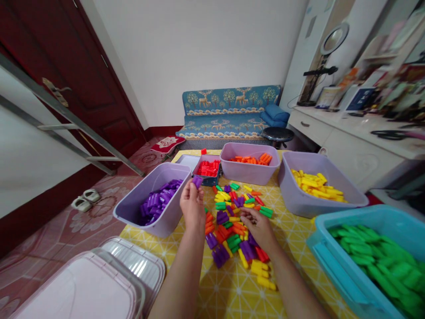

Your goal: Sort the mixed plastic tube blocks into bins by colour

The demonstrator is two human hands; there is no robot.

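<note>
Two hands are working at a pile of coloured blocks (234,242) on a table (299,248).

The left hand (193,203) is pinching a purple block (197,181) just past the pile's far left edge; the right hand (258,224) is curling over the pile's right side, and whether it is gripping a block I cannot tell. Left of the pile a lilac bin (174,217) is holding purple blocks (159,201); right of it a blue bin (335,266) is holding green ones (375,257).
</note>
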